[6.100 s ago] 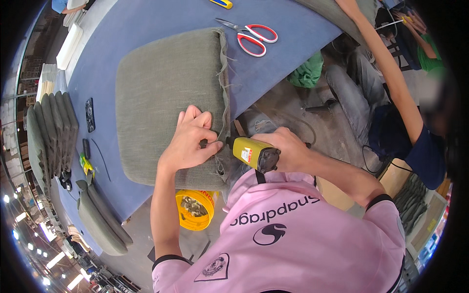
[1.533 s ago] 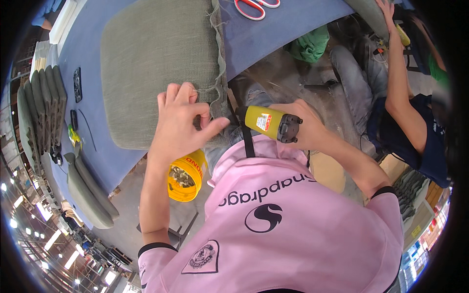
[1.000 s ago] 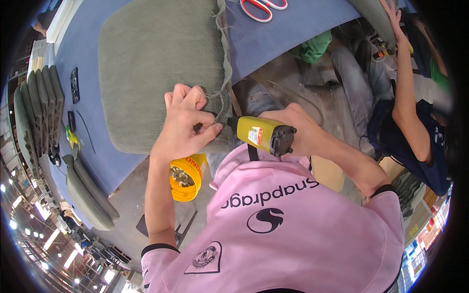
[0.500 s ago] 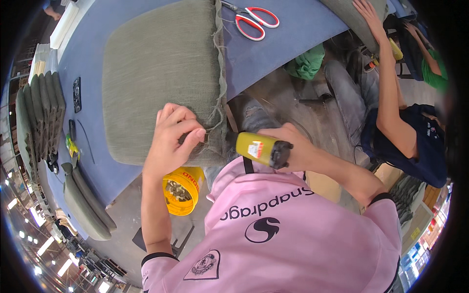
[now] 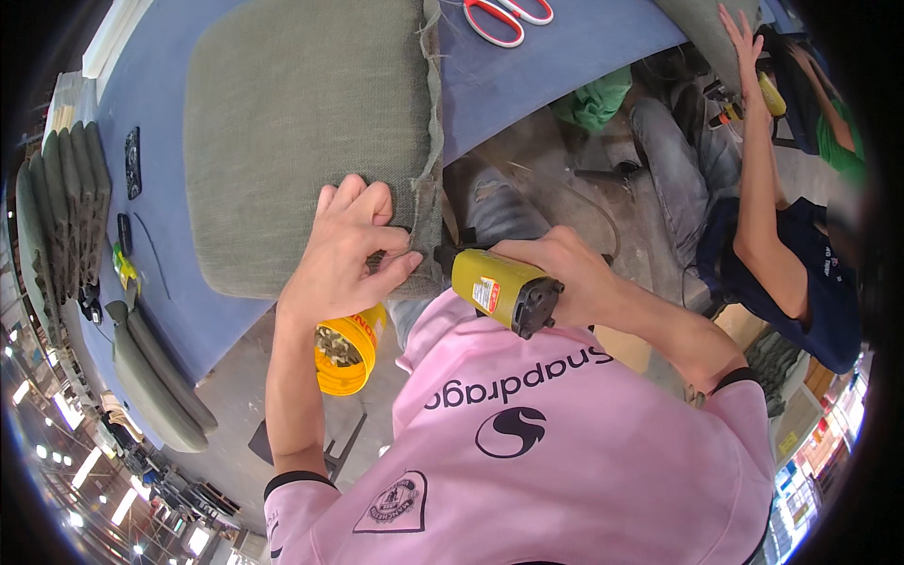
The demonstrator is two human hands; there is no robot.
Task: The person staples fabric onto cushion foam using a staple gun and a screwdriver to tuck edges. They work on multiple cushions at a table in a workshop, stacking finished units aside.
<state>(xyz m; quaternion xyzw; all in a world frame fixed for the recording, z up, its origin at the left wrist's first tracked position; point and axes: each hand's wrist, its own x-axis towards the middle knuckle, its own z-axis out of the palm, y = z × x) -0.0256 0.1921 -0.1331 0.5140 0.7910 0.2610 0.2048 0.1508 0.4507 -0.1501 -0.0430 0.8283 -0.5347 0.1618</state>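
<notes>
A grey-green fabric-covered cushion panel point(image 5: 292, 141) lies on the blue table, its loose frayed fabric edge point(image 5: 428, 141) running along the right side. My left hand point(image 5: 348, 250) rests on its near right corner, thumb and curled fingers pinching that edge. My right hand point(image 5: 570, 278) is wrapped round a yellow and black staple gun point(image 5: 494, 282). The gun's dark nose meets the panel's edge just right of my left fingertips; the exact contact point is hard to see. My right fingers are partly hidden behind the gun's body.
Red-handled scissors point(image 5: 497, 19) lie on the blue table point(image 5: 537, 85). A yellow bucket point(image 5: 347, 377) of small pieces stands below the near edge. More panels point(image 5: 66, 207) stand at left. A co-worker's arm point(image 5: 767, 226) reaches over another panel at right, near a green bag point(image 5: 603, 99).
The staple gun has come up against the panel's edge, its nose now at the fabric. My left hand has slid slightly right and up along the edge.
</notes>
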